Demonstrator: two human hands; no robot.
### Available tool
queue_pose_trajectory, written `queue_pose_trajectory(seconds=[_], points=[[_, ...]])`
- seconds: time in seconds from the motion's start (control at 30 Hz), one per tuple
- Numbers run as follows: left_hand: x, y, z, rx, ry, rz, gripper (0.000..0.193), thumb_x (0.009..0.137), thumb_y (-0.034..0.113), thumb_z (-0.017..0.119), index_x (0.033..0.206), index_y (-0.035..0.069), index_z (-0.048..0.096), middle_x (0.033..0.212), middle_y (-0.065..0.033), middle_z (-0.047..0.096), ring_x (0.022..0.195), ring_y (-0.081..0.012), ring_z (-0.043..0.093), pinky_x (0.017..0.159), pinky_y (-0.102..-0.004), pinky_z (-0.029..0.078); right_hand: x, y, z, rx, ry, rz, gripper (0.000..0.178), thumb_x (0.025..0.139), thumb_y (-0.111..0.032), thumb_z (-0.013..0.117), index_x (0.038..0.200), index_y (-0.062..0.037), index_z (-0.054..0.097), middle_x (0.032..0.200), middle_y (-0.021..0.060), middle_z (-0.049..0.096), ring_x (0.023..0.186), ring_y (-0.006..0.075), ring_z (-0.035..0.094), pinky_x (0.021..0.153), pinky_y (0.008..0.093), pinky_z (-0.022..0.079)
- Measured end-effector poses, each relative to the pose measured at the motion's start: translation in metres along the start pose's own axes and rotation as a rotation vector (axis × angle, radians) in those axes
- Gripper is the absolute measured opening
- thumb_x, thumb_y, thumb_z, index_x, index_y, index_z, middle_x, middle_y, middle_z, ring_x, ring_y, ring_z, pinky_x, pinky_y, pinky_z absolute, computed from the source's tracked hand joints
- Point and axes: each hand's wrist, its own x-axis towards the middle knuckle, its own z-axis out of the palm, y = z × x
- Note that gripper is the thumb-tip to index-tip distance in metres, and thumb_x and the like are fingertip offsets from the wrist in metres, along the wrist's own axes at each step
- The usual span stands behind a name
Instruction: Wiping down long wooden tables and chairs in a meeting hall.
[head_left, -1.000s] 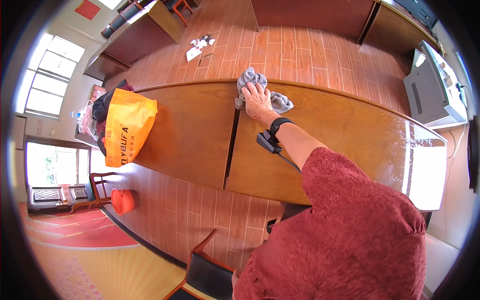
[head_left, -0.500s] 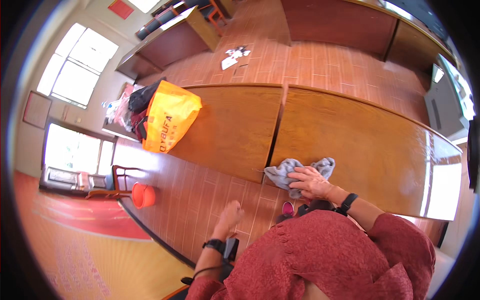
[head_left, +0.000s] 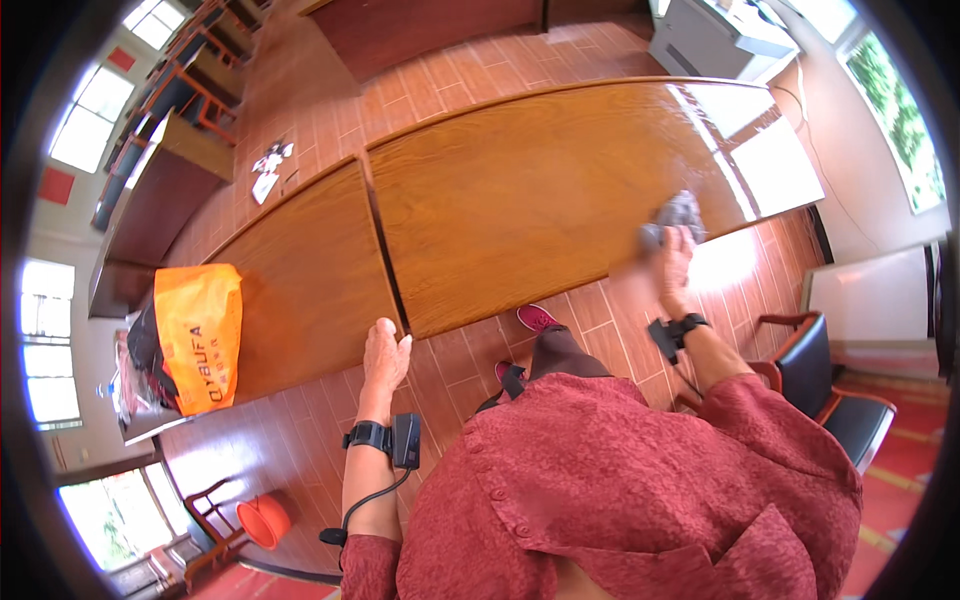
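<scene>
My right hand (head_left: 676, 270) grips a grey cloth (head_left: 681, 214), blurred by motion, near the front edge of the right-hand wooden table (head_left: 520, 190), toward its right end. My left hand (head_left: 384, 357) holds nothing; its fingers are stretched out and the thumb stands apart. It is by the front edge of the left-hand table (head_left: 300, 300), close to the narrow gap between the two tables. I cannot tell whether it touches the wood. Bright reflections lie on the right table's far right end.
An orange bag (head_left: 200, 335) stands on the left table beside dark and clear plastic bags. An orange bucket (head_left: 263, 521) is on the floor at lower left. A dark-seated wooden chair (head_left: 800, 365) stands at right. Papers (head_left: 267, 180) lie on the floor beyond the tables.
My right hand has carried the cloth rightward along the table. My left hand has come up to the table edge, its fingers now extended. The view has turned to the right.
</scene>
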Motion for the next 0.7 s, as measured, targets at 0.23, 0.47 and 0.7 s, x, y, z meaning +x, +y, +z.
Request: queue_pose_trajectory(seconds=[0.23, 0.47, 0.7], points=[[-0.002, -0.036, 0.007, -0.043, -0.006, 0.047, 0.031, 0.073, 0.018, 0.062, 0.087, 0.003, 0.037, 0.082, -0.0170, 0.044, 0.080, -0.0347, 0.046, 0.072, -0.0411, 0.038, -0.067, -0.193, -0.034, 0.547, -0.406, -0.815, 0.034, 0.068, -0.017, 0.058, 0.101, -0.0166, 0.049, 0.123, 0.0102, 0.041, 0.117, 0.0309, 0.036, 0.091, 0.0494, 0.034], [0.001, -0.036, 0.011, 0.131, -0.013, 0.025, 0.032, 0.073, 0.015, 0.061, 0.089, 0.002, 0.036, 0.082, -0.0164, 0.044, 0.080, -0.0347, 0.046, 0.072, -0.0401, 0.039, -0.032, -0.221, -0.026, 0.709, -0.476, -1.036, 0.023, 0.074, -0.021, 0.055, 0.097, -0.0217, 0.050, 0.116, 0.0045, 0.044, 0.110, 0.0225, 0.041, 0.083, 0.0438, 0.038], [-0.002, -0.013, -0.003, 0.147, -0.130, -0.184, 0.042, 0.066, 0.017, 0.065, 0.093, -0.001, 0.037, 0.093, -0.0216, 0.043, 0.090, -0.0365, 0.045, 0.081, -0.0421, 0.038, 0.091, -0.111, 0.008, 0.391, -0.265, -0.523, 0.016, 0.067, -0.016, 0.058, 0.083, -0.0183, 0.056, 0.095, -0.0004, 0.053, 0.087, 0.0210, 0.055, 0.070, 0.0379, 0.044]])
